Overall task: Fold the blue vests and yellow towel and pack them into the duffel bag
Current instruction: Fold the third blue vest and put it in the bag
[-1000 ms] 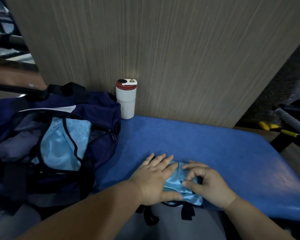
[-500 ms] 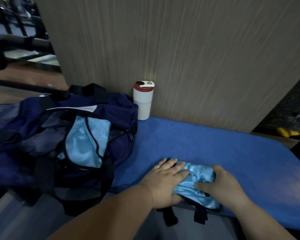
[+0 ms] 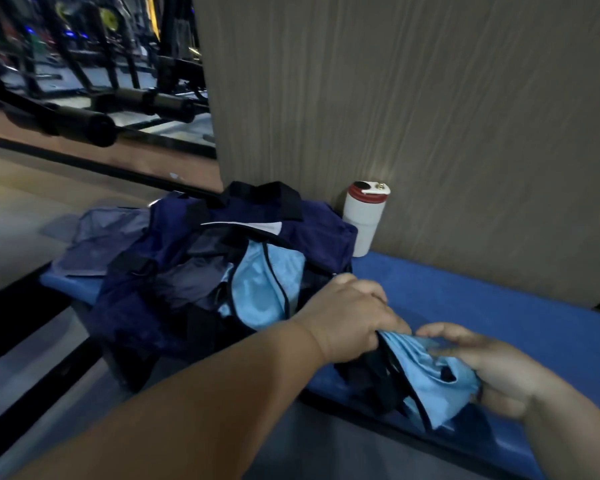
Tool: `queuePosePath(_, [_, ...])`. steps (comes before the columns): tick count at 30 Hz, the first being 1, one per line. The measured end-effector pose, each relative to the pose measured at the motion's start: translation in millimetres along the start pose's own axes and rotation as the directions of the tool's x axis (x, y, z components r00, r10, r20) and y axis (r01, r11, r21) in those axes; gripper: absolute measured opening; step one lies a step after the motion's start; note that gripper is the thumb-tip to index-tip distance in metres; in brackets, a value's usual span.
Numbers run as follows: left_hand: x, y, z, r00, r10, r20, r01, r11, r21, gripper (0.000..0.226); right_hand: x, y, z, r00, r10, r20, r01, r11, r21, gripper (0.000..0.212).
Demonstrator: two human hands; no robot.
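Folded blue vest (image 3: 430,372) held just above the near edge of the blue tabletop (image 3: 482,306), between both hands; left hand (image 3: 347,320) fingers pinch its upper left corner; right hand (image 3: 492,368) cups it from the right, fingers loosely curled, partly hidden by cloth. Duffel bag (image 3: 174,306) lies left and slightly beyond the bundle, mouth open, another light blue vest (image 3: 260,289) already inside. Left hand is nearer the opening; judged next move: carry the bundle leftward into it. Yellow towel not visible.
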State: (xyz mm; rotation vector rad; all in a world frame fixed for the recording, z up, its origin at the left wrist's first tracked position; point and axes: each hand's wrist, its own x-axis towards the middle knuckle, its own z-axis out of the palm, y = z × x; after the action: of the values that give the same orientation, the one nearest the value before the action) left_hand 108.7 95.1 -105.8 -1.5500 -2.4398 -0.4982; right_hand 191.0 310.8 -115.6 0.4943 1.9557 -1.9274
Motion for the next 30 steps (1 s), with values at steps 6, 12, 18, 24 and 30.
queuePosePath(6, [-35.4, -58.5, -64.4, 0.986, -0.028, -0.162, 0.050, 0.990, 0.134, 0.049, 23.7, -41.6, 81.5, 0.957, -0.282, 0.060, 0.278, 0.958, 0.065, 0.046])
queuePosePath(12, [-77.8, -103.9, -114.5, 0.925, -0.380, -0.003, 0.366, 0.891, 0.269, 0.056, 66.6, -56.2, 174.9, 0.883, -0.465, -0.061, 0.455, 0.881, -0.126, 0.038])
queuePosePath(18, [-97.8, -107.9, -93.5, 0.855, -0.518, 0.024, 0.519, 0.854, -0.043, 0.049, 89.1, -42.3, 213.9, 0.831, -0.553, -0.062, 0.287, 0.521, -0.804, 0.053])
queuePosePath(24, [-104.1, -116.6, -41.7, 0.772, -0.594, 0.225, 0.573, 0.804, 0.156, 0.060, 94.6, -44.0, 203.9, 0.789, -0.612, 0.042, 0.244, 0.250, -0.937, 0.046])
queuePosePath(30, [-118.4, -125.5, -32.0, 0.682, -0.657, 0.321, 0.639, 0.749, 0.177, 0.064, 113.9, -37.4, 177.8, 0.654, -0.597, -0.464, 0.049, 0.646, -0.762, 0.055])
